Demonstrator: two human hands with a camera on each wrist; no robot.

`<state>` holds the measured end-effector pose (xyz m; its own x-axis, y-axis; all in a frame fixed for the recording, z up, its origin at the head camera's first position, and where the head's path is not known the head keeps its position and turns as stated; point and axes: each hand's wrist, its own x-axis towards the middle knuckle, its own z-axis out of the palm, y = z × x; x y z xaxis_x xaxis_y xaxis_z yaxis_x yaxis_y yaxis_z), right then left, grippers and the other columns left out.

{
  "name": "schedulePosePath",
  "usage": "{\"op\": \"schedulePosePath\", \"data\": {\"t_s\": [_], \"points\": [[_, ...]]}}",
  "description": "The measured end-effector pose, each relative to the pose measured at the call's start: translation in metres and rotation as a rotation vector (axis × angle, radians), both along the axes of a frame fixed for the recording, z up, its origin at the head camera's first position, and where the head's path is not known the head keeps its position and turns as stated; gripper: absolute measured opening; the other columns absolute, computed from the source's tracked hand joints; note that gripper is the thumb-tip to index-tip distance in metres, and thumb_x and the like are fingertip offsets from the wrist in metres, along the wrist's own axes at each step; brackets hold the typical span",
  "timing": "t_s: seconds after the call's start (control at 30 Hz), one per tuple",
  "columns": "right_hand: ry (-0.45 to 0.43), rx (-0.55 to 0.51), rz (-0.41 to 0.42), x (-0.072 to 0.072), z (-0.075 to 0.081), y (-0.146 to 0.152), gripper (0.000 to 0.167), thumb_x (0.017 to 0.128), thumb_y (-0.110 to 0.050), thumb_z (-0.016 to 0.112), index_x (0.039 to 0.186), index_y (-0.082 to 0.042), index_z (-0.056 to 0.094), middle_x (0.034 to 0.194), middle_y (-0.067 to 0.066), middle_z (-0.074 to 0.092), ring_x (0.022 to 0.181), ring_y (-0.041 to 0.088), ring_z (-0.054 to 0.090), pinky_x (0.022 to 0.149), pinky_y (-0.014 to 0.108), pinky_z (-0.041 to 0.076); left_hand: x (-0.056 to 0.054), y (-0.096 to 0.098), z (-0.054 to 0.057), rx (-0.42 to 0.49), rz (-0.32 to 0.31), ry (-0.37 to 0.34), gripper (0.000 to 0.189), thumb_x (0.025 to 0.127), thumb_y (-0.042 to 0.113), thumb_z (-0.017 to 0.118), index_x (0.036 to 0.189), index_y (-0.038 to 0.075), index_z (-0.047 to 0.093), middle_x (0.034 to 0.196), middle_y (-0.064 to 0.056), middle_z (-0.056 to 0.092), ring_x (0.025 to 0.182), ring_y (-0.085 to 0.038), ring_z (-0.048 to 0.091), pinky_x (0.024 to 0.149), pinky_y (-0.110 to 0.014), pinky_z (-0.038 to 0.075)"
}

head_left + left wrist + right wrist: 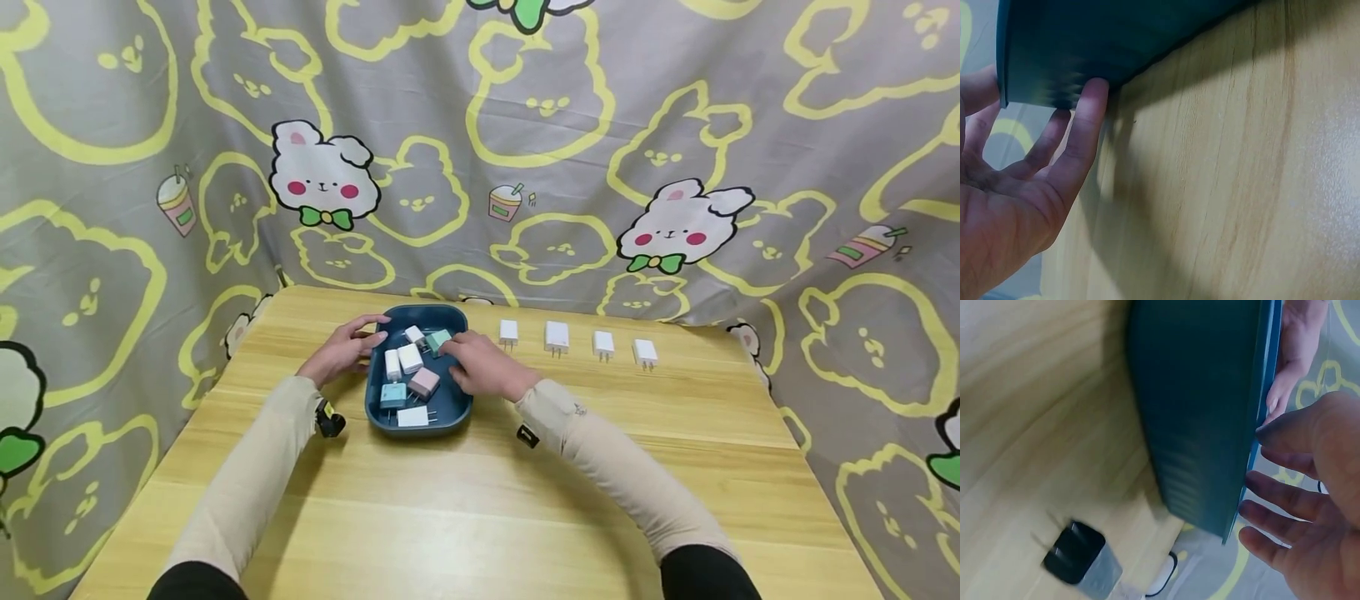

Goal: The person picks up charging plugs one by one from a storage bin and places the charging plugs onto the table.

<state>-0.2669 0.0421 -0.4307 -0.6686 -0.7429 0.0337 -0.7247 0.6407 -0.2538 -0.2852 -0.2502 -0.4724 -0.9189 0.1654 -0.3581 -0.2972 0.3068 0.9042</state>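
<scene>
A dark blue bin holds several plug-in chargers. Among them are a green charger, a pink charger, a light blue charger and a white charger. My left hand is at the bin's left side with fingers spread; in the left wrist view a fingertip rests against the outer wall. Over the right rim reaches my right hand, its fingers close by the green charger. Thumb and fingers stand apart in the right wrist view, overlapping the rim there.
Right of the bin, several white chargers lie in a row on the wooden table, from one charger near the bin to another farthest right. A patterned curtain hangs behind the table and at both sides.
</scene>
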Motion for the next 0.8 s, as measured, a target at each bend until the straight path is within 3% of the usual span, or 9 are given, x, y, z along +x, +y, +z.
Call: {"op": "schedulePosePath", "data": {"t_s": [0.3,0.47,0.6,0.8], "points": [[-0.025,0.058,0.030,0.007,0.003,-0.016,0.033,0.098,-0.012,0.062,0.131,-0.005,0.064,0.127,0.013,0.067,0.112,0.026,0.062,0.103,0.040,0.052,0.002,0.002,0.000,0.015,0.005,0.007,0.051,0.106,0.039,0.052,0.155,0.029,0.039,0.157,-0.023,0.035,0.124,-0.033,0.059,0.090,-0.041,0.058],[-0.061,0.116,0.013,0.011,0.003,-0.021,0.037,0.099,-0.014,0.061,0.136,-0.006,0.061,0.131,0.013,0.066,0.117,0.027,0.062,0.109,0.044,0.047,0.001,0.000,0.001,0.017,0.013,0.001,0.049,0.107,0.037,0.051,0.154,0.030,0.040,0.155,-0.022,0.037,0.125,-0.034,0.058,0.090,-0.041,0.058],[-0.121,0.167,-0.029,0.014,0.001,-0.024,0.043,0.102,-0.019,0.058,0.144,-0.012,0.055,0.141,0.011,0.061,0.130,0.027,0.057,0.117,0.052,0.036,0.000,0.001,0.002,0.006,0.006,0.000,0.048,0.106,0.038,0.052,0.153,0.031,0.041,0.155,-0.022,0.037,0.125,-0.035,0.058,0.089,-0.040,0.058],[-0.164,0.205,-0.009,0.018,-0.002,-0.030,0.049,0.104,-0.025,0.057,0.152,-0.025,0.047,0.148,0.008,0.056,0.135,0.025,0.054,0.113,0.054,0.037,0.002,0.001,-0.001,0.011,-0.004,0.002,0.049,0.106,0.038,0.052,0.153,0.030,0.041,0.153,-0.022,0.039,0.123,-0.034,0.060,0.087,-0.040,0.058]]}}
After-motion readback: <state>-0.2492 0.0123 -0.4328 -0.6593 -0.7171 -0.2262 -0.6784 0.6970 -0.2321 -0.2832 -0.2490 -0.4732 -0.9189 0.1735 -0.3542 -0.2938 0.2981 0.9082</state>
